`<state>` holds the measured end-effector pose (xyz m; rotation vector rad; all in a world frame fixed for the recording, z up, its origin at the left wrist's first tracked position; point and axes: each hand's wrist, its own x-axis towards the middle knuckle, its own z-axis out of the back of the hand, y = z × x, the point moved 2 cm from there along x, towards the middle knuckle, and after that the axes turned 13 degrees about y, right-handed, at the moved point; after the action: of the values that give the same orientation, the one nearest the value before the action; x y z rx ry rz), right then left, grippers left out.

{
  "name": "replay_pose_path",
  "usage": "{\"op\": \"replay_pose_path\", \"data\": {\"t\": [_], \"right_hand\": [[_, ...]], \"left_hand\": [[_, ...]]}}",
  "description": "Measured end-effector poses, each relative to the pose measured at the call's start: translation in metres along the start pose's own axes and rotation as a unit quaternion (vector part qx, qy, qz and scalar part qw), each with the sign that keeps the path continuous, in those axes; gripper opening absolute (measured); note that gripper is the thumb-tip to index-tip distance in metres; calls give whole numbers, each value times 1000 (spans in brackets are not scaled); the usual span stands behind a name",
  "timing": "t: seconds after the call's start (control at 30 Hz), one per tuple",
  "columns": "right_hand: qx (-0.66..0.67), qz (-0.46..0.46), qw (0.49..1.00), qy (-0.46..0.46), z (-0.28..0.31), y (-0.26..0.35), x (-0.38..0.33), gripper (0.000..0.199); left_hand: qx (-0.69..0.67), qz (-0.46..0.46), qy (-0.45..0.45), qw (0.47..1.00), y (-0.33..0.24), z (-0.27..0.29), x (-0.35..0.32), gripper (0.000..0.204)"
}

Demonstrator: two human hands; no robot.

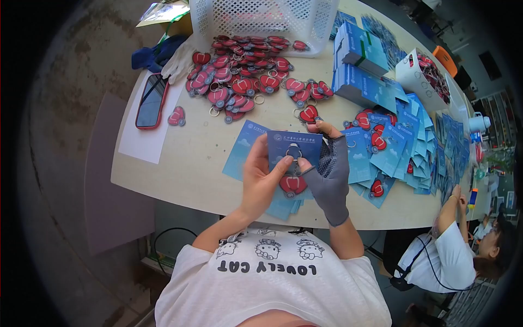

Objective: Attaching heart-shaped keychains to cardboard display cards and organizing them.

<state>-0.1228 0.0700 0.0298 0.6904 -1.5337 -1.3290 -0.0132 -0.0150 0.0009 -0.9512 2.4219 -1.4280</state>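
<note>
Red heart-shaped keychain [293, 185] on a metal ring, held against a blue backing card [295, 146] above the counter [185, 163] edge. Left hand [261, 180], bare, pinches card and ring between thumb and fingers. Right hand [330, 171], in a grey fingerless glove, grips the card's right edge. Card likely light and bendable, best held by its edges; charm small, stiff, probably slick. Counter, pale and rounded: heap of loose keychains [239, 76], white mesh basket [261, 19], red-cased phone [151, 102], carded pieces [392, 147]. Second person [452, 256] seated at right.

Blue backing card [294, 146], dark phone screen [151, 101]
</note>
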Motion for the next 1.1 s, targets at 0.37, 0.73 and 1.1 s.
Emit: {"op": "replay_pose_path", "data": {"t": [0.37, 0.73, 1.1], "right_hand": [[-70, -113, 989, -61, 43, 0, -13, 37], [-804, -61, 524, -275, 178, 4, 0, 50], [-648, 55, 753, 96, 47, -95, 74, 19]], "left_hand": [[397, -20, 51, 916, -6, 5, 7, 49], [796, 139, -29, 589, 1, 69, 14, 63], [836, 148, -54, 525, 21, 55, 25, 74]]}}
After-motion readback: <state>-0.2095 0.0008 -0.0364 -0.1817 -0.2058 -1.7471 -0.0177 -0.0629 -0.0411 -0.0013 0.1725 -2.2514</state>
